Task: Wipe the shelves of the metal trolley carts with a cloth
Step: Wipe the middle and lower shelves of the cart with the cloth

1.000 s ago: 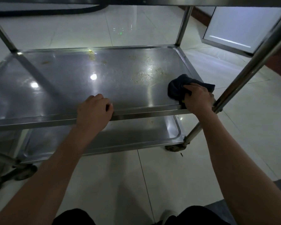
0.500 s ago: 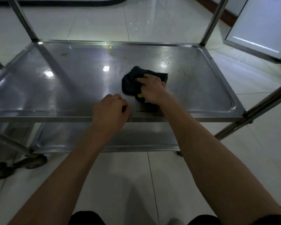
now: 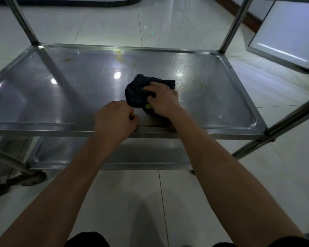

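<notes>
Right hand (image 3: 163, 100) bunches the dark cloth (image 3: 139, 91) at frame centre on the middle shelf (image 3: 61, 90). Left hand (image 3: 114, 118) curls over the shelf's near rim. Cloth soft, light, probably damp; hold bunched.

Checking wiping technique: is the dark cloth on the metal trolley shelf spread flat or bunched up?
Bunched up. The dark cloth sits crumpled in a lump on the metal trolley shelf, gripped by the right hand.

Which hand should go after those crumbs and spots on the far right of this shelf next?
Right. The right hand already grips the cloth beside the spots; the left hand grips the shelf's front rim.
</notes>
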`<state>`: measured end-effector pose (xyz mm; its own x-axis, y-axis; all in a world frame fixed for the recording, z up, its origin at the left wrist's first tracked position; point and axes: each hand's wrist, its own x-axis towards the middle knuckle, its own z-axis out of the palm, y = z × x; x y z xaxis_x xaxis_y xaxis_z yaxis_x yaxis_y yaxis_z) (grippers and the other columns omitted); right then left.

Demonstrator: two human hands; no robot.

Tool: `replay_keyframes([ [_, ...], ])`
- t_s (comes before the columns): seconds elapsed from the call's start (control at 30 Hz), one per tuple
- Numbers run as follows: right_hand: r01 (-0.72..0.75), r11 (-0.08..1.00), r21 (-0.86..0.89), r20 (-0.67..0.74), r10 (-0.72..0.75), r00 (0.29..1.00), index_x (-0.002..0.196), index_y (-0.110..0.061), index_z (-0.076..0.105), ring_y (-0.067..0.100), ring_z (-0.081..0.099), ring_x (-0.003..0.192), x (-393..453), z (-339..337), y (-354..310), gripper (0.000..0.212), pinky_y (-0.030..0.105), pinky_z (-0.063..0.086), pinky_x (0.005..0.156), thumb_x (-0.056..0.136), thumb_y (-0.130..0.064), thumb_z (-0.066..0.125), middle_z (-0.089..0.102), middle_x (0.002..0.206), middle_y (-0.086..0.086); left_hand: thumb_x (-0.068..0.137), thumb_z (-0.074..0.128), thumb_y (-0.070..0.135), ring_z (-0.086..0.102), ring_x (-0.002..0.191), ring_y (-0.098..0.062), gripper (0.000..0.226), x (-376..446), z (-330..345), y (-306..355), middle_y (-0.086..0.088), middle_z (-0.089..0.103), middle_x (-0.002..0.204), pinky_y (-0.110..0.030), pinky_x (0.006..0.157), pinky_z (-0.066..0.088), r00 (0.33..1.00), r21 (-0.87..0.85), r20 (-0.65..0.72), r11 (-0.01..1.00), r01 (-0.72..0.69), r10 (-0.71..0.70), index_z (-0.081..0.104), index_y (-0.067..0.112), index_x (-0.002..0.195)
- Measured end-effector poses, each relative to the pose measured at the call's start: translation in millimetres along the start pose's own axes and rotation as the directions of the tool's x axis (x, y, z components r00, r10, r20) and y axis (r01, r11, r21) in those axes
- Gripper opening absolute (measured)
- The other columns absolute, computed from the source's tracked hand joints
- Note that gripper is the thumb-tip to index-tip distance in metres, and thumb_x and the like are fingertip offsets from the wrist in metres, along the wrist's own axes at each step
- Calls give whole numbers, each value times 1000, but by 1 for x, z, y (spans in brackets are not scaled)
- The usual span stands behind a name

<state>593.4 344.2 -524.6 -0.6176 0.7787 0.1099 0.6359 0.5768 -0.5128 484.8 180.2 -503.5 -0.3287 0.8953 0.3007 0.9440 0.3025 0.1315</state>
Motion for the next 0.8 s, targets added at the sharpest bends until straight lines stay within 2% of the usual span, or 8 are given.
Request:
replay_keyframes([
  [0.07,-37,999,-7,-16,37,999,137,-39,56,16,36,142,-4,-11,15,46,40,20,114,93,-27,53,40,156,-9,89,65,40,49,61,-12,26,14,-2,4,4,56,70,-26,55,31,999,0,33,1000,26,-26,66,25,68],
  [0.13,-78,997,-3,-37,78,996,137,-39,56,16,40,140,-10,-22,32,46,40,20,114,93,-27,54,39,156,-9,88,67,38,56,77,-18,15,29,-5,8,1,65,88,-33,66,42,998,-41,63,999,13,-11,73,25,84],
  [0.2,-105,994,5,-52,105,993,137,-38,57,18,45,136,-18,-35,50,45,42,24,115,93,-26,54,40,156,-9,87,68,35,59,93,-24,16,39,-6,12,-1,65,99,-40,75,47,995,-72,93,997,-15,21,75,25,96],
  [0.33,-170,985,-10,-52,169,984,139,-35,55,21,46,133,-35,-66,87,45,49,35,113,95,-23,52,45,150,-7,86,65,35,51,84,-15,17,41,1,9,4,63,95,-33,69,38,991,-67,137,998,4,5,76,28,97],
  [0.43,-205,979,-17,-98,203,974,133,-33,58,22,56,113,-54,-92,123,40,54,42,104,96,-19,51,57,129,-5,89,61,35,51,86,-17,22,38,6,6,3,62,100,-34,71,37,994,-57,107,998,-4,10,76,28,102],
  [0.47,-244,970,-5,-126,242,962,133,-33,58,23,57,111,-60,-101,136,40,55,44,102,96,-19,51,57,129,-5,89,62,35,54,89,-19,22,38,6,6,3,62,102,-34,71,36,995,-54,103,999,-3,9,76,28,104],
  [0.6,-398,913,-91,-228,370,901,135,-36,57,27,48,130,-74,-121,169,42,51,35,109,96,-22,52,49,147,-5,89,61,38,53,88,-18,21,43,9,7,6,63,103,-34,70,36,993,-36,115,999,11,-6,75,31,104],
  [0.8,-405,910,-92,-239,375,896,133,-38,59,25,46,133,-64,-121,169,45,50,30,112,92,-20,51,51,146,-4,86,59,38,49,84,-13,17,41,17,4,10,60,96,-32,66,34,997,-53,68,998,-28,32,73,35,95],
])
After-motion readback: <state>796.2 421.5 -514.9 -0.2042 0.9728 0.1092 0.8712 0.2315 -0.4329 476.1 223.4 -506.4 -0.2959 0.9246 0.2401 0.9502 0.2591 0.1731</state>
